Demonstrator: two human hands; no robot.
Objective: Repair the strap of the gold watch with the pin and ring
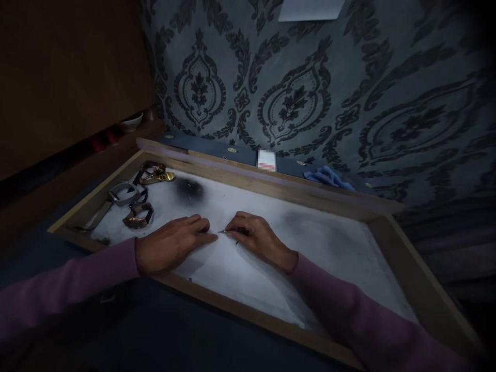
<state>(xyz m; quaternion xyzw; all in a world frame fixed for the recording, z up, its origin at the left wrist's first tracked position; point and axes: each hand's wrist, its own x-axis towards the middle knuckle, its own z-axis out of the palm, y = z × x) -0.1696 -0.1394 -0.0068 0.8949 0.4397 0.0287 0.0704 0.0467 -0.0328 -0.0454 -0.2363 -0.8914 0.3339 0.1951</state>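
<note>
A shallow wooden tray point(244, 305) with a white bottom lies before me. Inside it, my right hand point(258, 237) pinches a thin, pointed metal tool point(222, 231), whose tip points left toward my other hand; its exact kind is too small to tell. My left hand point(174, 240) rests low over the white bottom, fingers curled and thumb stretched toward the tip. Whatever its fingers hold, if anything, is hidden. Left of that hand sits a wristwatch point(138, 216) with a dark strap and rose-coloured case.
More watches lie at the tray's left end, including a gold one point(157, 177) and a silver one point(126, 194). Behind the tray's far rim are a small white packet point(266, 160) and a crumpled blue cloth point(329, 177). Patterned wallpaper point(294, 103) rises at the back.
</note>
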